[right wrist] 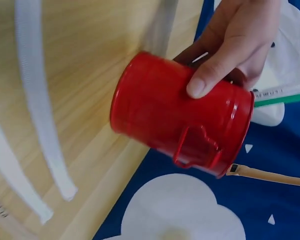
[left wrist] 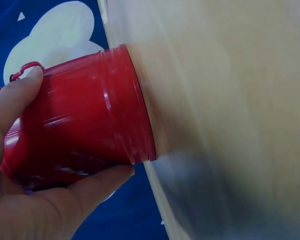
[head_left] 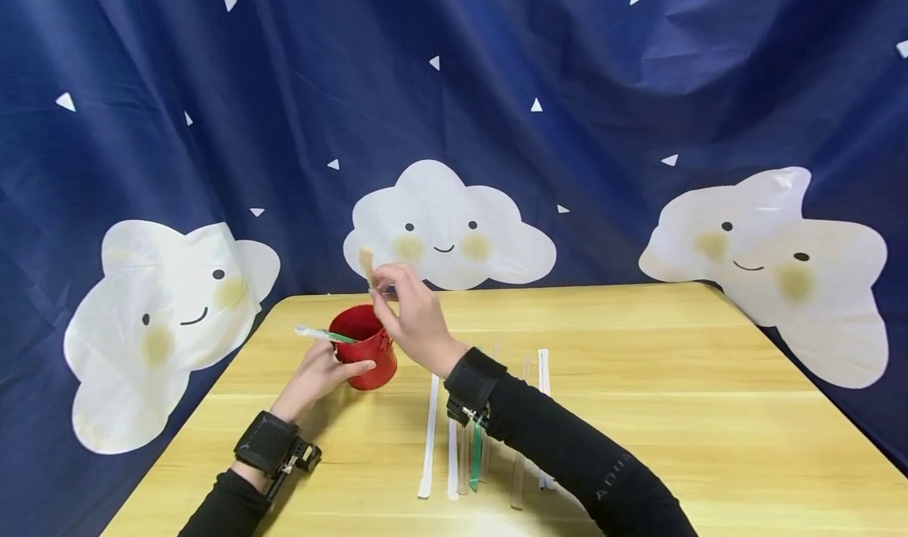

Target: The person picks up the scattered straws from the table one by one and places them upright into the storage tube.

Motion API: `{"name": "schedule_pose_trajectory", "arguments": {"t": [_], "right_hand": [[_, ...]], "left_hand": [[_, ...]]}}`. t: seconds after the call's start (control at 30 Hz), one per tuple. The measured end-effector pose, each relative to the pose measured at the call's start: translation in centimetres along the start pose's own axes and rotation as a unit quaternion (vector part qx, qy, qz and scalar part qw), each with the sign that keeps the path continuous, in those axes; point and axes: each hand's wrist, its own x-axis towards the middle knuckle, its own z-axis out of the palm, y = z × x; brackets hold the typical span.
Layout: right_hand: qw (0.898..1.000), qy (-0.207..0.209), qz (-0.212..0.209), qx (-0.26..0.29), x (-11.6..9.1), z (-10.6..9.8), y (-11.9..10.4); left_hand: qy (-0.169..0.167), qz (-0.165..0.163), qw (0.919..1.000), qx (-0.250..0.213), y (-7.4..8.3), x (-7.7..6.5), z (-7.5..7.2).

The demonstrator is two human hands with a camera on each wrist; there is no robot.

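Observation:
On the left of the table stands a small red bucket (head_left: 365, 359). My left hand (head_left: 319, 375) grips it from the side, with the thumb across its wall. In the left wrist view, the thumb and fingers of the left hand (left wrist: 45, 200) curl round the bucket (left wrist: 80, 115). A white-wrapped straw (head_left: 312, 332) and a green straw (head_left: 342, 337) lean out over the bucket's left rim. Above the right rim, my right hand (head_left: 411, 312) pinches a brown paper-wrapped straw (head_left: 366, 261). The right wrist view has this brown straw's (right wrist: 270, 176) end at the bucket's rim.
Several straws lie side by side near the table's middle front, including a white one (head_left: 429, 442), a green one (head_left: 476, 458) and a brown one (head_left: 518, 478); the right forearm partly hides them. A dark blue cloud-print curtain (head_left: 496, 111) hangs behind the wooden table (head_left: 674, 395).

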Motion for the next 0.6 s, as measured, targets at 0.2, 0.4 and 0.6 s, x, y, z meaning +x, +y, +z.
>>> {"name": "schedule_pose_trajectory", "arguments": {"t": [0.2, 0.4, 0.6], "right_hand": [[0.999, -0.039, 0.008, 0.014, 0.4, 1.7, -0.3], [0.996, -0.084, 0.028, -0.001, 0.2, 2.7, 0.1], [0.986, -0.154, 0.054, -0.037, -0.3, 3.1, 0.2]], "left_hand": [[-0.009, -0.01, 0.9999, 0.003, 0.1, 0.1, -0.2], [-0.015, -0.021, 0.9996, -0.008, 0.2, 0.0, -0.2], [-0.023, -0.025, 0.9994, 0.0, 0.3, 0.1, -0.2]]}}
